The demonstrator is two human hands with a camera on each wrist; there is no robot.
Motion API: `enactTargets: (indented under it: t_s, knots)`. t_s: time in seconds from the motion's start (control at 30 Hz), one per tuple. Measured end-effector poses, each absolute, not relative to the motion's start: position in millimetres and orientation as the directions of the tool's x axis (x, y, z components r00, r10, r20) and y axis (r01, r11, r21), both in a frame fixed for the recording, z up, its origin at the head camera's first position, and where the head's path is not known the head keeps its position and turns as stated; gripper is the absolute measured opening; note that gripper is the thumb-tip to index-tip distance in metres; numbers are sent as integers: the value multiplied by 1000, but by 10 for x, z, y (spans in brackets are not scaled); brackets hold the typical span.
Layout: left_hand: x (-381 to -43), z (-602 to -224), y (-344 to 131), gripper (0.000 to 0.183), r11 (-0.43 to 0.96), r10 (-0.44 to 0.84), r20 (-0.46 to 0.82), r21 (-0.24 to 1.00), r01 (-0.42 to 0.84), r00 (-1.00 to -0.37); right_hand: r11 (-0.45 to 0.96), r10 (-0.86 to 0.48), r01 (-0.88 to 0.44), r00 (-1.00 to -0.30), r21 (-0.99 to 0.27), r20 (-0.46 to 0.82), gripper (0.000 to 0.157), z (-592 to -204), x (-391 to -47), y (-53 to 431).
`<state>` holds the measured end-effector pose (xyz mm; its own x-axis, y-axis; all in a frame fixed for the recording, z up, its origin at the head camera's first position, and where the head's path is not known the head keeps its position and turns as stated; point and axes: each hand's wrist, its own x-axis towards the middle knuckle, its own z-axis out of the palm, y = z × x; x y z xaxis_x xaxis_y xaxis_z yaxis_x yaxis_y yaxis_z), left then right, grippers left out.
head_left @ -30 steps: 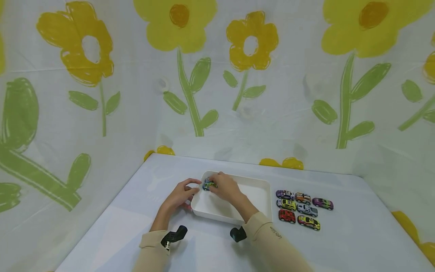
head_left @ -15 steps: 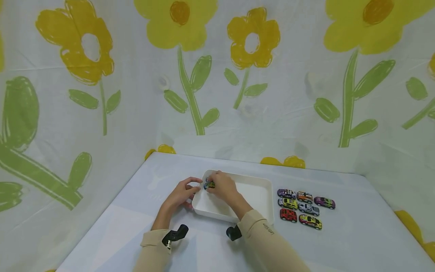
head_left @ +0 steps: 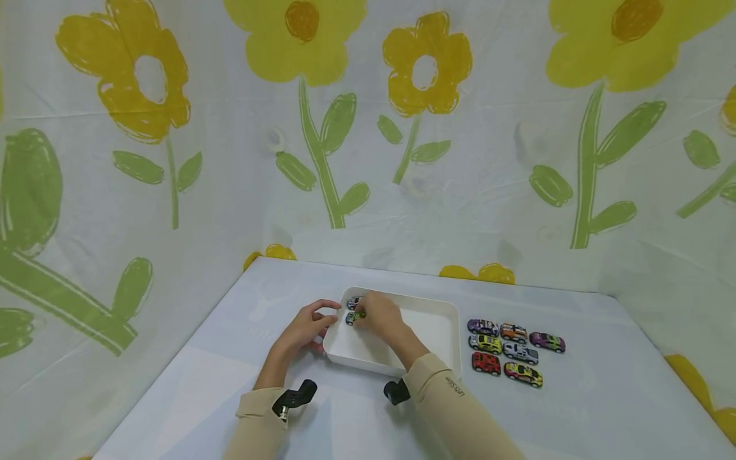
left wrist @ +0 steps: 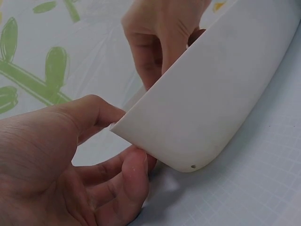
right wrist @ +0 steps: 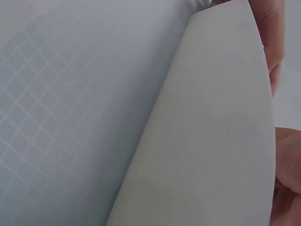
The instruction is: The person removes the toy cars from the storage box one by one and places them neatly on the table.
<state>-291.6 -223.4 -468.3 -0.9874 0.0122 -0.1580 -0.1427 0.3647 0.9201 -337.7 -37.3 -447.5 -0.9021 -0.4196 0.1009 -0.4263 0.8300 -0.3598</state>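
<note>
A shallow white tray (head_left: 425,327) rests on the table, with my left hand (head_left: 306,328) gripping its left end. In the left wrist view, the thumb lies at the tray's rim and the curled fingers touch the outside of the wall. Inside the tray, my right hand (head_left: 381,314) pinches a small green toy car (head_left: 351,318) near the left end; the hand covers much of the car. Just behind it, a pale toy car (head_left: 352,303) is partly hidden by the same hand. The tray wall (right wrist: 207,122) blocks both cars in the right wrist view.
Several toy cars stand on the table right of the tray, among them a red car (head_left: 485,363), a silver car (head_left: 521,353), an orange car (head_left: 513,332) and a purple car (head_left: 547,342). A flower-patterned cloth (head_left: 477,211) hangs behind the table.
The right hand and the green toy car have shifted slightly toward the tray's near side. More of the pale toy car behind now shows. The left hand keeps its place on the tray.
</note>
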Motion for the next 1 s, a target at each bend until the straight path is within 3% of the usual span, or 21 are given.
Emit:
enactTargets:
  t_s: [0.47,0.8,1.0]
  knots:
    - [-2925,-4693,-2235,34,345,18,-164,927,-148,-986,832,-380,-364,-924,-419,46,25,-4448,-3327,-279]
    - [-2926,-4684,-2227,34,360,0,-173,919,-161,-985,854,-400,-377,-917,-358,10,29,-4375,-3294,-125]
    - [-2921,-4714,-2230,34,369,-5,-164,917,-154,-986,854,-430,-407,-903,-323,-1,24,-4328,-3246,10]
